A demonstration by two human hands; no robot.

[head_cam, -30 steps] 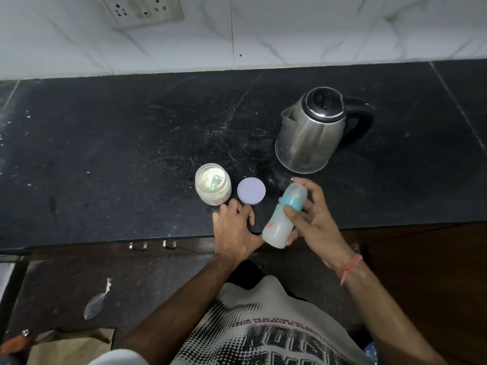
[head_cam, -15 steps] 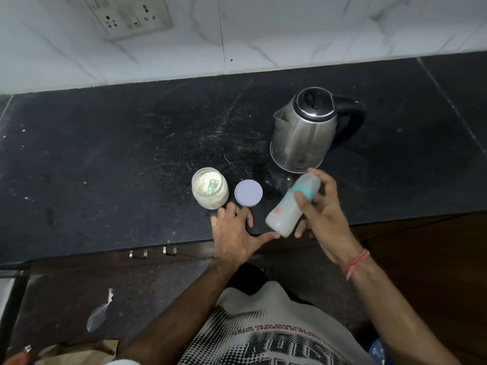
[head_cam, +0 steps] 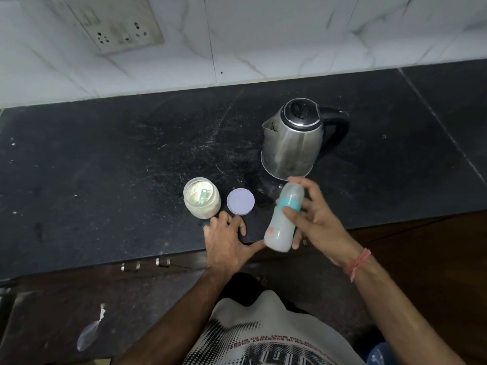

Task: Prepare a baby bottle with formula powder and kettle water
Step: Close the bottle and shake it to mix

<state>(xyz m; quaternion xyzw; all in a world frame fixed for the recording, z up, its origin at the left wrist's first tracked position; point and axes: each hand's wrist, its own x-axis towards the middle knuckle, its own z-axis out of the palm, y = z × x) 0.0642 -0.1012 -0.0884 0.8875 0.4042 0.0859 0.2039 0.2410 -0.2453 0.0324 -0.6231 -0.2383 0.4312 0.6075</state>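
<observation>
My right hand grips a capped baby bottle with a teal collar and milky liquid inside, tilted with its top toward the kettle, above the counter's front edge. My left hand rests flat on the counter edge, fingers spread, holding nothing. Just beyond its fingertips stands an open glass jar of formula powder with a green scoop inside. The jar's lilac lid lies flat to the jar's right. A steel kettle with a black lid and handle stands behind the bottle, spout to the left.
The black stone counter runs left and right, with a white tiled wall and a socket plate behind. Drawer handles sit under the front edge. A scrap of clear plastic lies on the floor at lower left.
The bottle in my right hand has swung from upright to tilted right and back toward upright, its contents shaken. My left hand has stayed on the counter edge.
</observation>
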